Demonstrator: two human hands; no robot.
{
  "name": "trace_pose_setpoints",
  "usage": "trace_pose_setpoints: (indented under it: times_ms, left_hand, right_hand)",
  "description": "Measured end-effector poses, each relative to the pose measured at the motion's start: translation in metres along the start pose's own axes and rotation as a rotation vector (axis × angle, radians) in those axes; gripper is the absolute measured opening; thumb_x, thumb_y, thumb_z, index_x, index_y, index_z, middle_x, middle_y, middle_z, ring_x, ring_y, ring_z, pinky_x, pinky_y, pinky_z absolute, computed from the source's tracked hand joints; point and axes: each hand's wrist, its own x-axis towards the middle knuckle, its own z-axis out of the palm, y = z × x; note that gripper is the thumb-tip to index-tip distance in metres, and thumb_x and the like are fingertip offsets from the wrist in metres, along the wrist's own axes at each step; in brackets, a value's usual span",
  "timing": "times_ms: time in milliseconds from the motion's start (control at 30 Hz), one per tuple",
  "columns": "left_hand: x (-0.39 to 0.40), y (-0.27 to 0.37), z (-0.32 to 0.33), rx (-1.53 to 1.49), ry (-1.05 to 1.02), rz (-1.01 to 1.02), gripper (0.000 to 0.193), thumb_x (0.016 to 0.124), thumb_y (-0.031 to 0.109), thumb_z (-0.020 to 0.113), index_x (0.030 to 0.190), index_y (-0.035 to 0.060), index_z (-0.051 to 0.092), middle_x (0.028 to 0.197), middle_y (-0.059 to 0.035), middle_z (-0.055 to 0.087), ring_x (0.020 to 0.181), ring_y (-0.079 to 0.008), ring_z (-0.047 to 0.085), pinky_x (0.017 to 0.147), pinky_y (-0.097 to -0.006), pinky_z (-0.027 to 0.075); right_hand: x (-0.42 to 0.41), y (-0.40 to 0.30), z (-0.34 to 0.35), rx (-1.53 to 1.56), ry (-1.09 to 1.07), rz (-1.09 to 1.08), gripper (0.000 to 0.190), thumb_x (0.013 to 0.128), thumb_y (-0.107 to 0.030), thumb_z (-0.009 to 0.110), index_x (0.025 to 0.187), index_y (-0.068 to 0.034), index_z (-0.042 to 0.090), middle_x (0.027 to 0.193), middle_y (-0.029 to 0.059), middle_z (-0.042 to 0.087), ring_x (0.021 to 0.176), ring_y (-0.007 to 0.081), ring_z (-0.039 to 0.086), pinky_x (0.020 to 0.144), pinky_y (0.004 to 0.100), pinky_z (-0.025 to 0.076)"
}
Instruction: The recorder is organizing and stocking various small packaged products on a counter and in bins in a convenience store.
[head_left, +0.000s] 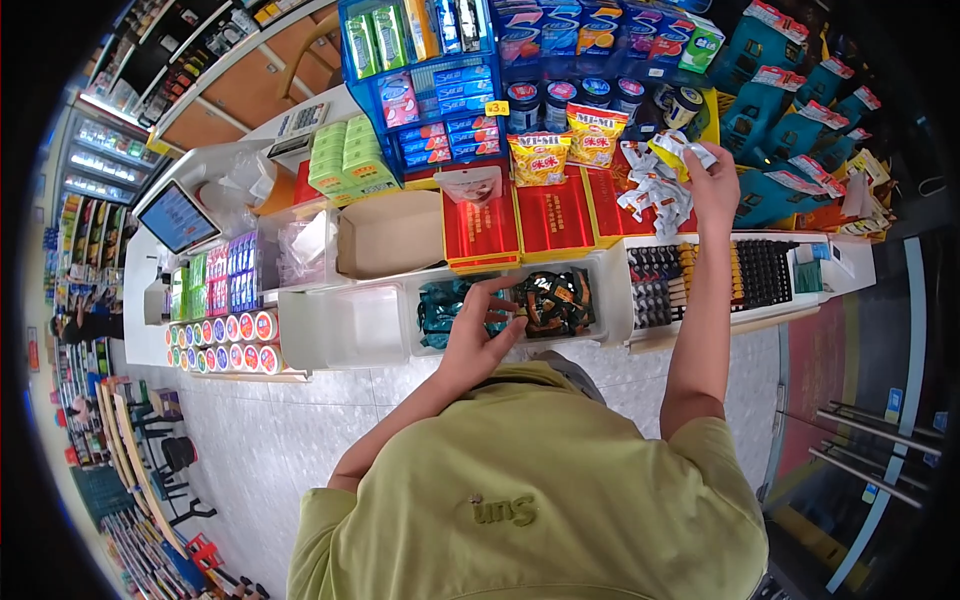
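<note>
My right hand (712, 184) grips the end of some small white wrapped packets, with part of a yellow wrapper beside them. A pile of similar white packets (658, 199) lies just left of it on a red box. Over a clear plastic bin, my left hand (480, 330) hovers or rests with fingers spread, between teal wrapped packets (439, 311) and dark wrapped packets (555, 300). Whether its fingertips touch the dark packets, I cannot tell. Two yellow snack bags (596, 135) stand behind, near several red boxes (555, 214).
A blue gum rack (420, 90) rises at the back, with green boxes (352, 161) beside it. An open cardboard box (390, 232) and a clear bin (364, 315) are left of my hands. Black and yellow items (735, 274) fill a tray below my right forearm. Teal bags hang at right.
</note>
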Motion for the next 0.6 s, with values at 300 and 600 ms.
trace_pose_setpoints:
  times_ms: [300,600]
  left_hand:
    - [-0.008,0.006,0.005,0.011,0.055,-0.055,0.051,0.09,0.004,0.068,0.135,0.0022,0.045,0.129,-0.0121,0.053,0.104,-0.0201,0.063,0.086,-0.0333,0.054]
    - [-0.008,0.006,0.015,0.041,0.099,-0.035,0.048,0.089,0.007,0.069,0.133,0.0034,0.048,0.122,-0.0134,0.053,0.098,-0.0213,0.065,0.083,-0.0328,0.055]
  right_hand:
    - [0.03,0.029,0.008,-0.459,-0.085,-0.116,0.051,0.084,-0.034,0.075,0.123,-0.004,0.061,0.11,0.0154,0.07,0.092,0.0262,0.071,0.079,0.0379,0.055]
    - [-0.025,-0.025,-0.003,-0.628,0.022,-0.448,0.03,0.09,-0.025,0.07,0.114,-0.009,0.069,0.106,0.0101,0.068,0.08,0.0207,0.068,0.07,0.0355,0.053]
